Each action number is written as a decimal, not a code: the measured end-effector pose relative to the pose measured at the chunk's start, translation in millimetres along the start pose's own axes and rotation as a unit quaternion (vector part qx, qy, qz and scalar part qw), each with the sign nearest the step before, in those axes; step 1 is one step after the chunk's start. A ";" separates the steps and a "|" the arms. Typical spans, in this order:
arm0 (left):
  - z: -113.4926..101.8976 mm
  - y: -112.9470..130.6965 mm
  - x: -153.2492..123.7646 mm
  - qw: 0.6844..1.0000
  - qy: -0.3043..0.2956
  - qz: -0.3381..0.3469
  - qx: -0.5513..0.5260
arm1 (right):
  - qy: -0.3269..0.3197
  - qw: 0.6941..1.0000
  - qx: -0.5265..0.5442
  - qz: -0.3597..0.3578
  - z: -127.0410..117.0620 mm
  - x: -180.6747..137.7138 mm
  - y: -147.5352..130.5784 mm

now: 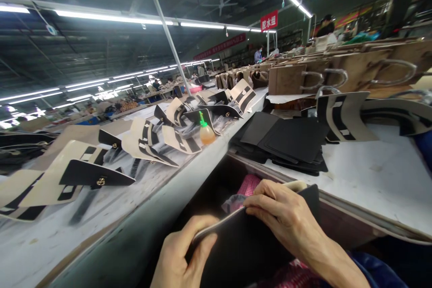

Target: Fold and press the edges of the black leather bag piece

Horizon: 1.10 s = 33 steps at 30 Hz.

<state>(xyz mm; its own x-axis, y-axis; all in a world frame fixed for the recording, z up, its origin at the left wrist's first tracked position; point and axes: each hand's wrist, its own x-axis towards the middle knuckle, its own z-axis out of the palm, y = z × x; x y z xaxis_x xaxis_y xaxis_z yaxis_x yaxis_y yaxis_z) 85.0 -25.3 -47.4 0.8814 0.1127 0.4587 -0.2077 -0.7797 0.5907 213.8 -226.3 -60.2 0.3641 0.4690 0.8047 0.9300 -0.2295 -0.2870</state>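
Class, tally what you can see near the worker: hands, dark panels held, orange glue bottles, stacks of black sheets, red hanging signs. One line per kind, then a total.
Hands: 2, left hand, right hand
Dark panel: 1
Orange bottle: 1
Stack of black sheets: 1
Red sign: 1
Total: 6

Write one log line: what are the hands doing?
left hand: grips black panel edge | right hand: pressing on panel top | nearby: glue bottle

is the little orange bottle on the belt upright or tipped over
Upright: the orange bottle stands on its base on the belt, green nozzle pointing up, among the bag panels.
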 end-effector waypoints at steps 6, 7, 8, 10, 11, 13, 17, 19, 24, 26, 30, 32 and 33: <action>20.1 7.4 22.5 0.950 -0.173 -0.042 0.256 | -0.058 0.995 -0.064 -0.057 11.0 13.1 -18.4; 27.3 10.2 26.4 0.943 -0.182 -0.062 0.272 | -0.064 0.994 -0.070 -0.063 12.0 14.1 -21.1; 33.4 12.0 29.6 0.942 -0.185 -0.078 0.270 | -0.068 0.992 -0.078 -0.066 12.1 14.4 -22.9; 40.0 10.6 32.9 0.950 -0.175 -0.091 0.242 | -0.058 0.990 -0.103 -0.076 8.2 12.5 -23.1; 39.8 7.3 32.7 0.956 -0.169 -0.090 0.224 | -0.042 0.989 -0.115 -0.083 3.8 10.3 -21.3; 33.5 -2.7 29.1 0.964 -0.165 -0.086 0.191 | -0.004 0.985 -0.145 -0.091 -9.6 3.6 -14.0; 11.8 -19.5 17.7 0.982 -0.126 -0.047 0.134 | 0.053 0.988 -0.144 -0.036 -42.6 -12.8 14.0; 3.0 -19.1 14.8 0.989 -0.092 -0.004 0.118 | 0.065 0.994 -0.077 0.032 -52.5 -17.3 30.0; -10.1 2.8 14.8 0.984 -0.086 0.072 0.138 | 0.068 0.954 0.157 0.245 -50.0 -13.2 48.8; -13.1 11.5 14.8 0.980 -0.090 0.096 0.150 | 0.046 0.909 0.252 0.330 -45.5 -11.2 48.4; -15.3 17.0 15.6 0.978 -0.148 0.096 0.110 | 0.052 0.823 0.368 0.430 -43.3 -15.8 48.3; -14.5 14.9 16.2 0.977 -0.197 0.053 0.060 | 0.064 0.810 0.368 0.452 -46.9 -18.8 47.4; -13.6 13.4 16.4 0.977 -0.207 0.018 0.036 | 0.071 0.811 0.359 0.456 -49.4 -19.4 45.9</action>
<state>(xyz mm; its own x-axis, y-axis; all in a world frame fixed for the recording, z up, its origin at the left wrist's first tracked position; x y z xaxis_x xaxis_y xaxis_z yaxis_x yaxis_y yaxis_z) 90.9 -25.5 -23.0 0.9731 -0.1641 0.1616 -0.2255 -0.8210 0.5245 247.0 -288.1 -63.3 0.9550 0.2688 0.1253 0.0858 0.1542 -0.9843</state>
